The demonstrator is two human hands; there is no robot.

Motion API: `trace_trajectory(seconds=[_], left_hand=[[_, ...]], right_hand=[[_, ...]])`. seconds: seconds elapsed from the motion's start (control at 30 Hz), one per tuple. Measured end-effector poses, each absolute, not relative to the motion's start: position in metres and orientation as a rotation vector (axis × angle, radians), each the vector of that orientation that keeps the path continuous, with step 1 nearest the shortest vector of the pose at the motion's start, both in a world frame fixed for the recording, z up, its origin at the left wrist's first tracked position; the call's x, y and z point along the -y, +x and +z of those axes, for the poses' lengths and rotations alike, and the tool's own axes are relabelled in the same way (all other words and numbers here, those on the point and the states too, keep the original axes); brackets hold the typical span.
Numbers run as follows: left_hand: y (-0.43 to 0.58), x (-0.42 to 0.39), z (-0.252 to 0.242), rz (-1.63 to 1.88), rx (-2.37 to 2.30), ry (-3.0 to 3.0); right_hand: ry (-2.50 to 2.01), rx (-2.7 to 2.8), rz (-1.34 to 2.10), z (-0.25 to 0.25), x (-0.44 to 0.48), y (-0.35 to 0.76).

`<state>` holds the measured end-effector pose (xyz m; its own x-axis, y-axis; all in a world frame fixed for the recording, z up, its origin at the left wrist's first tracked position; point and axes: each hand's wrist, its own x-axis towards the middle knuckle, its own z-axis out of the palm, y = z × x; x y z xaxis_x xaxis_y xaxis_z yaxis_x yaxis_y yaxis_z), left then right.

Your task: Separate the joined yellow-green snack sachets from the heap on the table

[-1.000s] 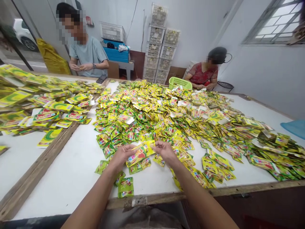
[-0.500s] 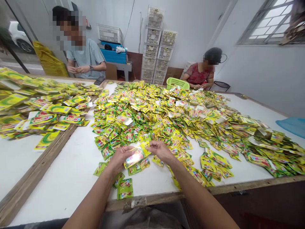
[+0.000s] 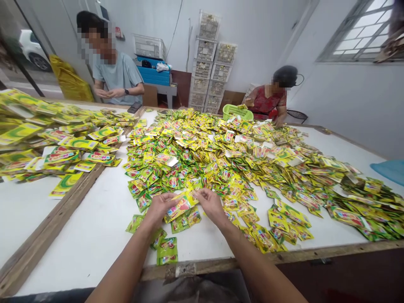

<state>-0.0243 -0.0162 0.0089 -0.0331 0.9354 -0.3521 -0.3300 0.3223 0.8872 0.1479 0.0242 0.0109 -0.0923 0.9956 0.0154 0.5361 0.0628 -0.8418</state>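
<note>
My left hand is closed on the left end of a flat yellow-and-green carton, its printed face turned up toward me. At the carton's right end, my right hand pinches a small yellow sachet. I cannot tell whether part of the sachet is inside the carton. Several green sachets lie on the table just below the carton, and another green sachet rests by the front edge. Beyond my hands spreads a large heap of yellow and green sachets, with some cartons among them.
Left of a wooden strip lies a pile of cartons. A green basket stands behind the heap. Co-workers sit at the far left and far right. Crates are stacked at the wall.
My hands keep hold of the carton and sachet, with the right fingers slightly closer to the carton. The far-right co-worker's hands have moved apart, one lifted beside the basket. The view has shifted slightly.
</note>
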Motion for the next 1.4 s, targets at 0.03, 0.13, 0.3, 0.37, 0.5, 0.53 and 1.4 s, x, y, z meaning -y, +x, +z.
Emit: trace_trajectory(seconds=[0.03,0.13,0.3,0.37,0.5,0.53,1.4], left_hand=[[-0.026,0.016,0.008,1.166,-1.210,0.693],[-0.030,0.015,0.003,1.214,-1.309,0.758],[-0.035,0.014,-0.001,1.217,-1.430,0.801],[-0.034,0.013,-0.001,1.219,-1.412,0.808],[-0.033,0.011,-0.001,1.242,-1.397,0.832],[-0.033,0.011,-0.001,1.237,-1.394,0.841],[-0.032,0.018,0.010,0.974,-1.138,1.001]], right_hand=[[-1.601,1.710,0.778,0.011,-0.027,0.146],[-1.770,1.846,0.348,0.009,-0.039,0.142],[-1.771,1.984,0.356,-0.003,-0.051,0.148],[-1.673,1.849,0.481,-0.005,-0.049,0.155],[-1.371,1.531,0.988,0.000,-0.039,0.170],[-1.299,1.477,1.104,0.002,-0.037,0.173],[-1.192,2.257,1.358,0.053,-0.042,0.174]])
